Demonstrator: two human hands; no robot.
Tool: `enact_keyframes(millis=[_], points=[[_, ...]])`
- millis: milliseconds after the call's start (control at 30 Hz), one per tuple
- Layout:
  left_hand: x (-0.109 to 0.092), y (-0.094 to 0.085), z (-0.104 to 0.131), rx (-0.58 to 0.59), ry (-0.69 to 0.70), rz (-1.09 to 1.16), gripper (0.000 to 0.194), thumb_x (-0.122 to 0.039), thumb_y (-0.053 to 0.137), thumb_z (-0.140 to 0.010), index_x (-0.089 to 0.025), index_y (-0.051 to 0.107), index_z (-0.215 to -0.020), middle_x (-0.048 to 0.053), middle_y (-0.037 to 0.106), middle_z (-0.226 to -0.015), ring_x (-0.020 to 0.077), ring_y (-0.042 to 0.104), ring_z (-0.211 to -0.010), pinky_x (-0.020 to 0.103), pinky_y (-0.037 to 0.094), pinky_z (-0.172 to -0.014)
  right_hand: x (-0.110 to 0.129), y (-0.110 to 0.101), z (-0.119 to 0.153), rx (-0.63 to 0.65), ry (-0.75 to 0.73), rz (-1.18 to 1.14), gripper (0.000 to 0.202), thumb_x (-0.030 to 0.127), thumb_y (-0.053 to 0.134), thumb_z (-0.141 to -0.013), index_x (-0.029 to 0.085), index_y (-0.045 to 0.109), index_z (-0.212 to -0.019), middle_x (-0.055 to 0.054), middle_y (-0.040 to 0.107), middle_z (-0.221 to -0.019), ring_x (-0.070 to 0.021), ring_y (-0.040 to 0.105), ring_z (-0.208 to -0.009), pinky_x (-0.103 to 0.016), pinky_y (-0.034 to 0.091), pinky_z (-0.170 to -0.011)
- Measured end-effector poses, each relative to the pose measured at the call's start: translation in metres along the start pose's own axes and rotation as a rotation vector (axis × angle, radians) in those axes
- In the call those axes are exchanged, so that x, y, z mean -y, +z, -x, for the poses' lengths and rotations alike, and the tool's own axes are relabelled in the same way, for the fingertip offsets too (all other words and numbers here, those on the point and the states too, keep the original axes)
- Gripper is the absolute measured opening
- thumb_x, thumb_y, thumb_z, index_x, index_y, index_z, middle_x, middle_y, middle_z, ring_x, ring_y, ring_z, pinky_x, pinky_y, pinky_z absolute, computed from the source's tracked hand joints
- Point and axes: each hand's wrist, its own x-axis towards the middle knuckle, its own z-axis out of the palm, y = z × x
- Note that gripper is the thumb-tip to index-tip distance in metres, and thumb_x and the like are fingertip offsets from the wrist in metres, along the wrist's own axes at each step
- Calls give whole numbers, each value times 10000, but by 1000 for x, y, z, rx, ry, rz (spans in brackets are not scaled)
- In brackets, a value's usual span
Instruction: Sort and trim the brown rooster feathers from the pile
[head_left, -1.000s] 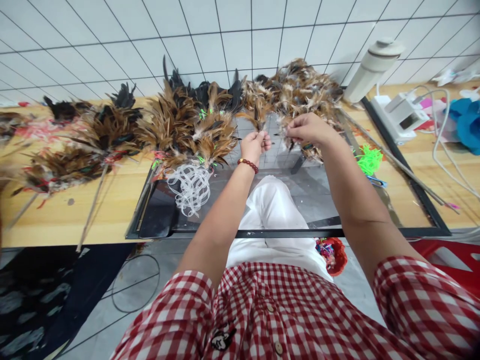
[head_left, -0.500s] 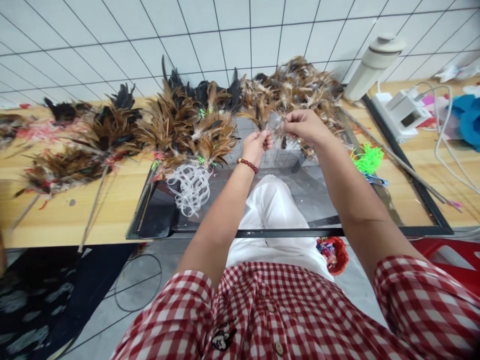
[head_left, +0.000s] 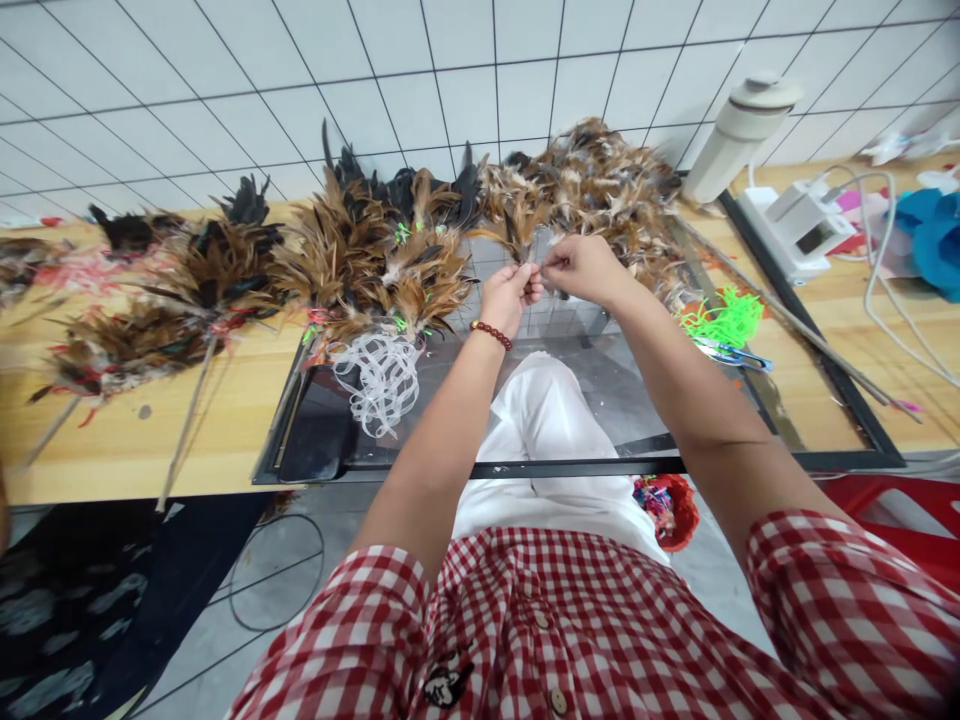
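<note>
Leftward since the earlier frame, the right hand (head_left: 581,268) has come just beside the left hand (head_left: 511,292), its thumb and fingertips pinched together; whatever lies between is too small to tell. Curled closed, the left hand grasps a brown feather bunch (head_left: 517,235) above the glass panel's (head_left: 562,467) rear middle. Loose feathers (head_left: 611,190) crowd the panel's back edge, white ribbon (head_left: 379,385) its left part, green ties (head_left: 724,318) its right. From the hands, glass stretches to the panel's front edge, near the counter's (head_left: 120,460).

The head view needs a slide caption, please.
Left hand pinches a brown feather bundle over a pane, right hand close beside.
</note>
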Motion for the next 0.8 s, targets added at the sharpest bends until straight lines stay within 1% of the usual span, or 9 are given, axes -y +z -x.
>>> enact_keyframes(millis=[100,200,233,300,333,400,500,633,800], points=[[2,-1,-1,-26,10,13,245,-111,568,-1015,-144,617,-777,-36,657,-668,39,621,-582,183,474,-650,0,-1,-2,-108,160,-272,81,181,697,-826,158,761,-781,-77,721,-757,-229,697,-795,-392,562,-817],[2,0,0,-50,10,21,259,-101,555,-1018,-137,606,-766,-23,684,-693,46,656,-616,195,519,-702,-1,-3,-3,-46,318,-717,138,205,786,-810,175,695,-710,-57,703,-720,-153,631,-643,-322,555,-654],[1,1,1,-51,1,17,260,-99,557,-1016,-137,603,-763,-21,685,-687,50,661,-618,198,526,-708,-1,-2,-3,-18,347,-820,162,214,820,-787,174,690,-699,-46,696,-702,-128,595,-597,-294,527,-602],[0,2,3,-50,-23,4,258,-106,564,-1015,-140,597,-761,-18,686,-674,55,667,-616,199,531,-711,-1,1,-4,-4,358,-899,182,224,877,-729,169,706,-696,-13,661,-642,-95,519,-536,-264,464,-543],[0,3,4,-49,-36,-5,258,-113,565,-1017,-142,595,-762,-15,689,-671,57,671,-616,198,531,-712,-1,3,-4,-23,347,-892,182,222,890,-706,167,717,-697,0,644,-618,-91,502,-530,-263,451,-543],[-2,4,5,-44,-56,-19,252,-127,574,-1017,-144,599,-767,-11,695,-669,58,674,-616,193,530,-713,-3,9,-5,-75,292,-836,158,213,883,-691,163,733,-703,1,652,-627,-112,543,-581,-279,479,-602],[-2,4,4,-31,-67,-32,206,-145,635,-991,-139,627,-785,-10,700,-671,54,669,-607,184,526,-706,-6,15,-6,-128,166,-673,91,221,817,-728,163,747,-734,-33,723,-733,-172,644,-743,-314,528,-731],[-1,2,3,-11,-76,-53,212,-139,652,-979,-133,641,-767,-11,693,-662,50,651,-586,182,509,-674,-6,18,-5,-132,40,-379,96,240,704,-793,167,766,-785,-60,754,-817,-213,671,-823,-351,533,-807],[0,3,4,17,-81,-94,280,-113,580,-1011,-137,617,-734,-32,641,-598,41,582,-518,183,455,-596,-5,15,-4,-141,7,-229,163,236,645,-837,156,786,-855,-87,772,-922,-226,680,-882,-363,524,-847]])
